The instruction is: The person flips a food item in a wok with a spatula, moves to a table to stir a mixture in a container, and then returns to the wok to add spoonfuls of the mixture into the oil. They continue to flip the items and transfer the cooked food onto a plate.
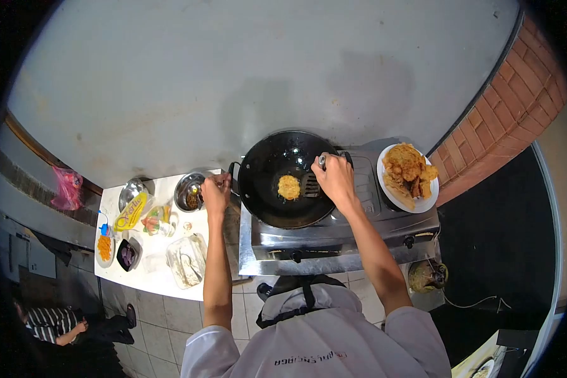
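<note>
A round golden fritter [288, 188] lies in the black wok [271, 212] on the stove. My right hand [336, 177] grips a slotted spatula [310, 186], its blade flat against the wok beside the fritter's right edge. Left of the wok handle, my left hand [217, 191] is closed at the right rim of a steel bowl [186, 181]. It appears to hold a dark spoon-like utensil [199, 200] that reaches into the bowl, partly hidden by my fingers. Brownish contents show inside the bowl.
A plate [424, 205] of fried food stands right of the wok on the stove [353, 236]. The white table [160, 277] at left bears a yellow packet [132, 213], a plastic tub [186, 261] and a black dish [128, 254]. A person [53, 322] is at lower left.
</note>
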`<action>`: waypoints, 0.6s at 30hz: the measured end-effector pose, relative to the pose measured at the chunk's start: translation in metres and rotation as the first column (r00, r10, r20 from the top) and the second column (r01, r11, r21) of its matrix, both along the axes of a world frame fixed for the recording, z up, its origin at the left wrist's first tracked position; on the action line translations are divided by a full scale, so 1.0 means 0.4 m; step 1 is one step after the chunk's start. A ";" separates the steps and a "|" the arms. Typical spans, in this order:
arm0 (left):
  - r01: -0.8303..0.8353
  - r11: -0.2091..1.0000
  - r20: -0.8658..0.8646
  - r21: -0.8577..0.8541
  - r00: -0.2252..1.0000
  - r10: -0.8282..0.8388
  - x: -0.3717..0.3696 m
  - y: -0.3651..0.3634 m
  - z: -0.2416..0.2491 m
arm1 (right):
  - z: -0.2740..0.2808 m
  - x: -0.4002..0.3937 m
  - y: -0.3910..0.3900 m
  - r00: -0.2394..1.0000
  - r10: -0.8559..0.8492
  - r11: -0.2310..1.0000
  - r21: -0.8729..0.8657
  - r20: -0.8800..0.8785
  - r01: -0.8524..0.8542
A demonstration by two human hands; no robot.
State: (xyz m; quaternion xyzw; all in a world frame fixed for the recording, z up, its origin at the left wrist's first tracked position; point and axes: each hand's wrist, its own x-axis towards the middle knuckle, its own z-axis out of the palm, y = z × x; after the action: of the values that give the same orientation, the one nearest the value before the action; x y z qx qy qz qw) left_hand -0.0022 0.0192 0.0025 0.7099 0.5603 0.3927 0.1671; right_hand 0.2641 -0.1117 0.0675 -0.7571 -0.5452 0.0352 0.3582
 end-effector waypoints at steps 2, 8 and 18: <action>0.025 1.000 0.022 0.011 0.999 -0.026 -0.003 -0.004 0.002 | 0.003 -0.006 0.005 1.000 -0.021 1.000 0.006 -0.013 0.021; 0.048 0.999 -0.031 -0.001 0.998 -0.048 -0.005 -0.001 0.011 | 0.045 -0.031 0.014 0.992 0.005 1.000 0.004 -0.126 -0.004; 0.044 0.999 -0.022 0.029 0.999 -0.044 -0.008 0.005 -0.005 | 0.033 -0.006 -0.007 0.999 -0.040 0.999 -0.001 0.002 0.040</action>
State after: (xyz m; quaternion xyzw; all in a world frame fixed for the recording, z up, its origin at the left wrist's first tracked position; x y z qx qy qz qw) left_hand -0.0054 0.0214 0.0005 0.7287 0.5404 0.3895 0.1590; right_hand 0.2616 -0.1146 0.0805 -0.7680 -0.5302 0.0277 0.3582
